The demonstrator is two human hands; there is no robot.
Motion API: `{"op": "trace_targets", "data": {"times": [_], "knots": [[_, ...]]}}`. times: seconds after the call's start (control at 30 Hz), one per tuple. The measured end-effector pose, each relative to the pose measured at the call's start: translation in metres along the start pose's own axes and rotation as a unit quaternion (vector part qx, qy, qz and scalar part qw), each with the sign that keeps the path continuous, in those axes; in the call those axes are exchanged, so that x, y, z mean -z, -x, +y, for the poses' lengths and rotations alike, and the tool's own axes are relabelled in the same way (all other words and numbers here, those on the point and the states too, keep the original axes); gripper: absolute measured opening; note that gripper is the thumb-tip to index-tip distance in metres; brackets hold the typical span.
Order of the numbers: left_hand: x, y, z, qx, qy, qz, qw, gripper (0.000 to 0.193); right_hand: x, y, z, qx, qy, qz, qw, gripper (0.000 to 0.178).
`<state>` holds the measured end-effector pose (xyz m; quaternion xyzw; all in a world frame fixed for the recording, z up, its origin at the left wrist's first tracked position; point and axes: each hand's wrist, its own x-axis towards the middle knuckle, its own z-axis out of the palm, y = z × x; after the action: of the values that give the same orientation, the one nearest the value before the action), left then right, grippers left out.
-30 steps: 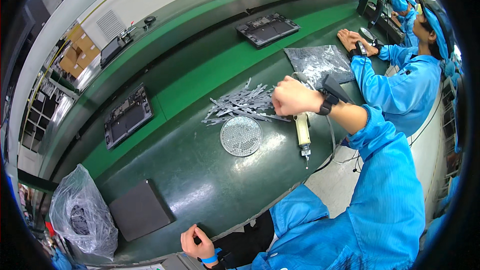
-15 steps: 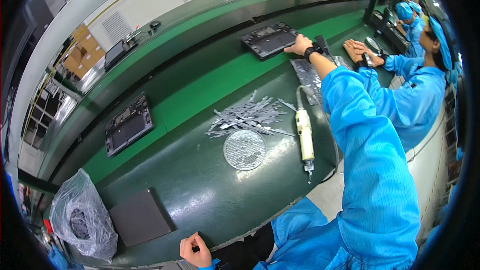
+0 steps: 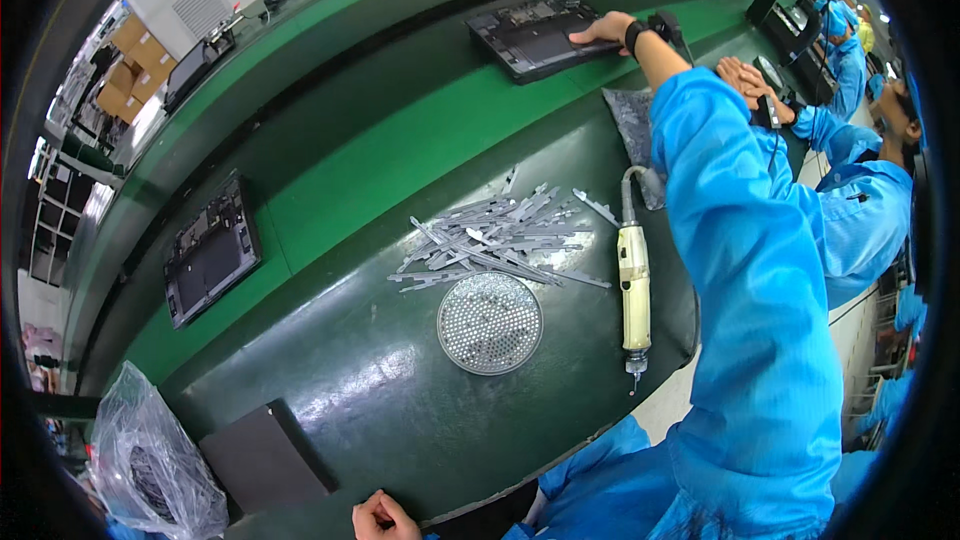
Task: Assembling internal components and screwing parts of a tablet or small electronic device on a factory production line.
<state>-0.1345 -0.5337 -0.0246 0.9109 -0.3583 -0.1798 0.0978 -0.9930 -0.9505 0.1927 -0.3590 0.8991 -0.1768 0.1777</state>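
Blue sleeve (image 3: 745, 270), finely striped; black wristband (image 3: 635, 36), apparently with dark block (image 3: 668, 32).

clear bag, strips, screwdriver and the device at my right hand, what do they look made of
Clear bag: thin, glossy plastic film, crinkled and see-through. Strips: grey, flat, with light glints; plastic or metal, hard to tell. Screwdriver: probably hard plastic, a smooth cream body, with a shiny, metallic-looking tip. Device: dark, mostly matte casing, perhaps plastic or coated metal.

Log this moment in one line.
right hand: at right end of far opened device | left hand: curled by edge of bench | cream handheld tool: on bench
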Motion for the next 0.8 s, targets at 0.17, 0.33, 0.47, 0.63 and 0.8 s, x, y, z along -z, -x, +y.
{"op": "trace_targets", "data": {"times": [0.17,0.33,0.47,0.63,0.8], "knots": [[0.048,0.004,0.035,-0.522,0.219,-0.13,0.814,0.031,0.016,-0.007,0.0,-0.114,-0.161,-0.113,0.974,0.039],[0.124,0.096,0.216,-0.455,0.172,0.077,0.87,0.015,0.004,0.053,-0.043,-0.013,-0.362,-0.19,0.913,0.02],[0.113,0.072,0.159,-0.386,0.126,-0.039,0.913,0.015,0.007,0.122,-0.077,0.0,-0.496,-0.11,0.861,0.013],[0.096,0.047,0.065,-0.033,0.164,-0.224,0.96,0.041,0.032,0.292,-0.042,0.095,-0.481,-0.23,0.841,0.024],[0.14,0.138,0.143,-0.122,0.516,-0.328,0.781,0.036,-0.009,0.457,0.012,0.041,-0.51,-0.33,0.793,0.041]]}}
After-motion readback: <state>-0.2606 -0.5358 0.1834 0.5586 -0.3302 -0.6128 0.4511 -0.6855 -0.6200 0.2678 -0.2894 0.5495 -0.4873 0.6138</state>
